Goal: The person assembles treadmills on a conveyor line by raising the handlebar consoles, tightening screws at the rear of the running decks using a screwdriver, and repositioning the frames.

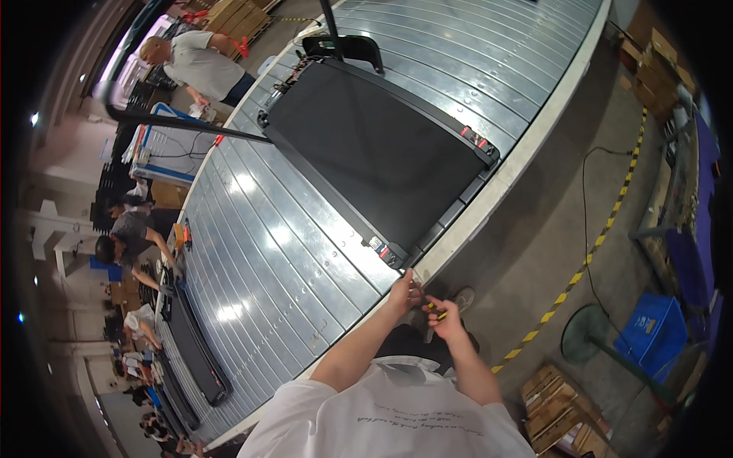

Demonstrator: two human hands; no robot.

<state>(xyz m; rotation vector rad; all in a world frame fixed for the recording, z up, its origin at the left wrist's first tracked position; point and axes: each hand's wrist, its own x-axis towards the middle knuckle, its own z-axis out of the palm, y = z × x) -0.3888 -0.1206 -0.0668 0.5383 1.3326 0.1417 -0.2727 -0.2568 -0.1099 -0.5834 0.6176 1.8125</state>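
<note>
A walking treadmill (374,137) with a flat black belt lies on the metal roller conveyor (259,229), its near corner close to me. Just below that corner, at the conveyor's edge, is my left hand (402,294), fingers curled together; what they hold is too small to make out. My right hand (448,322) is closed around a hand tool with a yellow-and-black handle (435,310), which points toward my left hand. Both hands are close together in front of my body, apart from the belt.
Along the conveyor's near side runs a pale edge rail (489,210). Other treadmills (195,347) lie farther left, where a co-worker (134,237) bends over. Another person (202,65) stands across the line. A green round-based stand (586,334), blue crate (650,336) and cardboard (561,412) are to the right.
</note>
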